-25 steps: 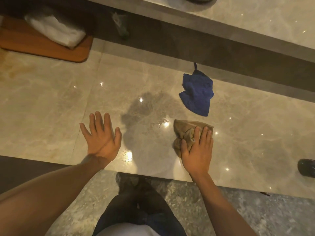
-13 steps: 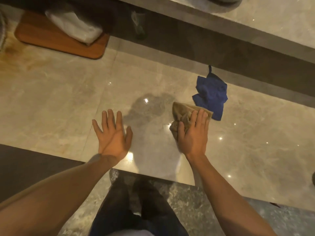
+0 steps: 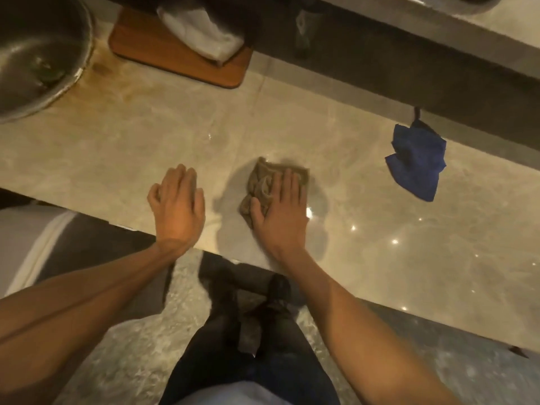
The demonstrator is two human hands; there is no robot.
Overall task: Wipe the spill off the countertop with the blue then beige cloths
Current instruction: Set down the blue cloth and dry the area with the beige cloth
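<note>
Head view: right hand (image 3: pixel 282 209) pressed flat, fingers extended, on the crumpled beige cloth (image 3: pixel 268 185) near the countertop (image 3: pixel 380 244) front edge. This looks like the second wipe step. Blue cloth (image 3: pixel 416 162) lies discarded toward the back edge, well apart. Left hand (image 3: pixel 176 207) open, holding nothing (palm down, contact unclear). Next: sweep the beige cloth over the remaining damp sheen.

blue cloth (image 3: pixel 416 162), beige cloth (image 3: pixel 263 185), veined beige countertop (image 3: pixel 146 147)
</note>
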